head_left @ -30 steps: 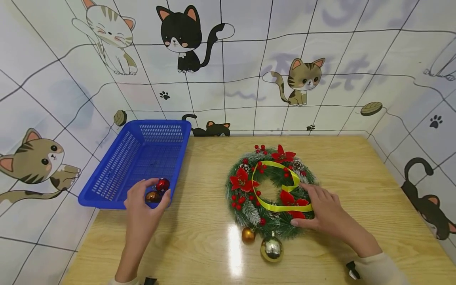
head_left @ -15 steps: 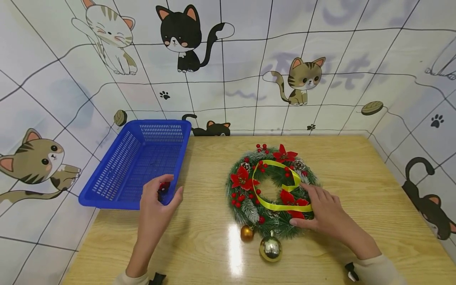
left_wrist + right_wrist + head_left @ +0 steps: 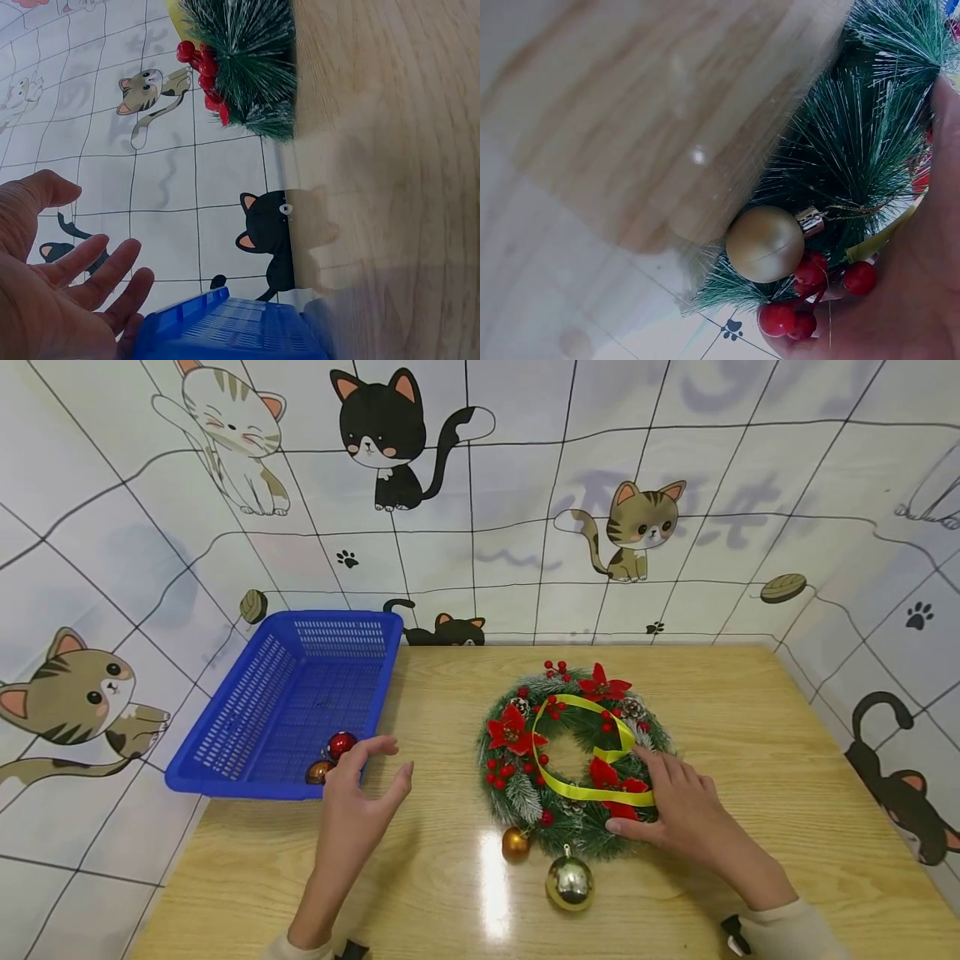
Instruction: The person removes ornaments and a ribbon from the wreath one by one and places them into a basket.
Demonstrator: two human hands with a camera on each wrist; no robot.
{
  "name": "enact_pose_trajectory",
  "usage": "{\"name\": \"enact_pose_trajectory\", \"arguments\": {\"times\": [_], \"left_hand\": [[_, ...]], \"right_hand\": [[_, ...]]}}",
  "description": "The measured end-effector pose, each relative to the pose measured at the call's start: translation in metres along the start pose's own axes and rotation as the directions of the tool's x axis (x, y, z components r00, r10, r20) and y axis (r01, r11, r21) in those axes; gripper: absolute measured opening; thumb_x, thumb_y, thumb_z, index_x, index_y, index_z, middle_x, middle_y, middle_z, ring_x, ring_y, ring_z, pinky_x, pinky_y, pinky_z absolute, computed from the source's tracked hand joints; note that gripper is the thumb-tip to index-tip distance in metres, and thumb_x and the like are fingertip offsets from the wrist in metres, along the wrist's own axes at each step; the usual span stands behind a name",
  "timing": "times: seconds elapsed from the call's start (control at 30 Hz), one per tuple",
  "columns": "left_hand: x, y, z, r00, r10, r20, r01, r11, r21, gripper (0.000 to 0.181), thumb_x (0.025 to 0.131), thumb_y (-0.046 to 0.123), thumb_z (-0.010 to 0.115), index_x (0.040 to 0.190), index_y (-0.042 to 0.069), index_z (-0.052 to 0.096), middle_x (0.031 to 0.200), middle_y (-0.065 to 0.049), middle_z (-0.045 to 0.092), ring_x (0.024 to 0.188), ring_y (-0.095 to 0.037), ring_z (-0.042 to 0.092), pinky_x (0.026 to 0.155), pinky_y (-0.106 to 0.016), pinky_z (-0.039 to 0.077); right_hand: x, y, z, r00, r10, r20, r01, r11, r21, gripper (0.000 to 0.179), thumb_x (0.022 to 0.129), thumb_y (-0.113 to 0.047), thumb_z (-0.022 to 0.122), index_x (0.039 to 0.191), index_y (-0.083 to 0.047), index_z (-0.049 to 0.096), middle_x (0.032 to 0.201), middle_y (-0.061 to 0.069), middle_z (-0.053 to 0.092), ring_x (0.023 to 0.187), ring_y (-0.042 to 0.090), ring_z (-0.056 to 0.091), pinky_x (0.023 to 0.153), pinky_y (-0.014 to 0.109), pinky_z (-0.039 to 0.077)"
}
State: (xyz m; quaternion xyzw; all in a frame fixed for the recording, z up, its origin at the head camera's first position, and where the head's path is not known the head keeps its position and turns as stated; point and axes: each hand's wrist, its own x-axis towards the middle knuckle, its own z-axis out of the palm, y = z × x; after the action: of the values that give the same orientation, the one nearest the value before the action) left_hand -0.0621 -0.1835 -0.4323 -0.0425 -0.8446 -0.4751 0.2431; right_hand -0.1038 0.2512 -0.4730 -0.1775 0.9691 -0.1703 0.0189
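Observation:
A green Christmas wreath point(image 3: 525, 802) with red poinsettias, berries and frosted tips lies on the table. A yellow ribbon point(image 3: 577, 793) loops across its middle. My right hand point(image 3: 686, 802) grips the wreath's right side, thumb on the near side and fingers over the ribbon's end. At the lower edge are an orange bauble point(image 3: 516, 844) and a larger gold bauble point(image 3: 570, 882). My left hand point(image 3: 356, 814) hovers at the blue basket's near right corner, thumb and fingers spread apart with nothing between them. A gold bauble point(image 3: 765, 244) and red berries point(image 3: 778, 319) show beside the right hand in its wrist view.
A blue plastic basket point(image 3: 277, 791) stands at the left, against the wall. In its near right corner lie a red bauble point(image 3: 341, 744) and a brown bauble point(image 3: 318, 772). The wooden table point(image 3: 450, 910) meets cat-patterned walls point(image 3: 510, 485) behind and at the sides.
My left hand has moved right and away from the basket's red and brown baubles. The wreath has turned slightly clockwise under my right hand, its lower baubles shifting left.

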Motion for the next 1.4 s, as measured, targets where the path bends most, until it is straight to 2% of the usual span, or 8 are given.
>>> {"name": "enact_pose_trajectory", "arguments": {"times": [0.07,0.17,0.3,0.4,0.6,0.83,1.13,1.4], "left_hand": [[-0.002,0.001,0.002,1.0,0.019,-0.001,-0.019,1.0,-0.005,0.036,0.09,0.007,0.088,0.124,0.008,0.075,0.118,-0.002,0.077,0.121,-0.027,0.066,0.108,-0.056,0.033],[-0.004,0.004,0.006,0.999,0.036,0.036,-0.035,0.999,-0.032,0.033,0.091,0.006,0.087,0.122,0.009,0.076,0.118,0.002,0.076,0.12,-0.023,0.067,0.107,-0.053,0.039],[-0.008,0.008,0.01,0.994,0.027,0.109,-0.02,0.998,-0.063,0.029,0.092,0.007,0.086,0.119,0.012,0.077,0.118,0.007,0.076,0.115,-0.017,0.067,0.093,-0.041,0.052],[-0.012,0.01,0.014,0.987,0.006,0.162,0.007,0.997,-0.074,0.027,0.093,0.009,0.085,0.118,0.013,0.077,0.117,0.009,0.075,0.111,-0.016,0.067,0.085,-0.036,0.054],[-0.019,0.012,0.025,0.957,-0.064,0.282,0.095,0.991,-0.097,0.027,0.094,0.013,0.086,0.119,0.018,0.078,0.117,0.012,0.075,0.109,-0.023,0.066,0.082,-0.037,0.055],[-0.025,0.015,0.037,0.935,-0.11,0.337,0.152,0.983,-0.102,0.026,0.095,0.017,0.086,0.12,0.023,0.078,0.117,0.014,0.073,0.109,-0.022,0.065,0.083,-0.037,0.055],[-0.029,0.006,0.05,0.863,-0.18,0.472,0.271,0.954,-0.13,0.025,0.099,0.021,0.083,0.121,0.013,0.076,0.118,-0.007,0.074,0.113,-0.035,0.064,0.084,-0.036,0.054],[-0.03,0.002,0.057,0.86,-0.16,0.485,0.257,0.956,-0.142,0.029,0.098,0.021,0.083,0.123,0.009,0.075,0.118,-0.009,0.074,0.111,-0.033,0.065,0.083,-0.034,0.054]], "right_hand": [[0.0,-0.001,0.0,1.0,0.005,0.002,-0.005,1.0,0.001,0.117,0.087,-0.073,0.08,0.165,-0.001,0.032,0.158,0.032,0.044,0.141,0.06,0.042,0.104,0.082,0.033],[-0.001,-0.002,0.0,1.0,0.012,0.004,-0.012,1.0,-0.002,0.117,0.087,-0.074,0.08,0.166,-0.001,0.031,0.158,0.033,0.044,0.141,0.06,0.042,0.103,0.082,0.034],[0.0,-0.002,0.001,1.0,0.021,0.009,-0.021,1.0,-0.002,0.118,0.088,-0.075,0.078,0.166,-0.001,0.031,0.158,0.034,0.045,0.141,0.06,0.042,0.104,0.082,0.033],[0.0,-0.003,0.001,1.0,0.026,0.014,-0.026,1.0,0.0,0.118,0.088,-0.075,0.078,0.166,-0.002,0.03,0.158,0.034,0.044,0.141,0.06,0.041,0.104,0.082,0.033],[0.001,-0.004,0.001,0.999,0.035,0.017,-0.034,0.999,-0.022,0.121,0.086,-0.076,0.079,0.166,-0.001,0.029,0.155,0.038,0.045,0.138,0.064,0.043,0.1,0.083,0.035],[-0.001,-0.01,-0.001,0.999,0.052,0.015,-0.052,0.998,-0.024,0.119,0.087,-0.076,0.078,0.164,0.001,0.031,0.152,0.04,0.046,0.135,0.066,0.044,0.099,0.082,0.036],[-0.003,-0.011,0.001,0.997,0.08,0.023,-0.08,0.997,0.003,0.12,0.086,-0.077,0.078,0.165,0.001,0.031,0.154,0.04,0.044,0.136,0.066,0.042,0.101,0.083,0.034],[-0.001,-0.013,0.003,0.995,0.094,0.016,-0.094,0.996,0.007,0.12,0.087,-0.079,0.076,0.164,0.002,0.031,0.154,0.041,0.043,0.135,0.068,0.042,0.102,0.083,0.033]]}}
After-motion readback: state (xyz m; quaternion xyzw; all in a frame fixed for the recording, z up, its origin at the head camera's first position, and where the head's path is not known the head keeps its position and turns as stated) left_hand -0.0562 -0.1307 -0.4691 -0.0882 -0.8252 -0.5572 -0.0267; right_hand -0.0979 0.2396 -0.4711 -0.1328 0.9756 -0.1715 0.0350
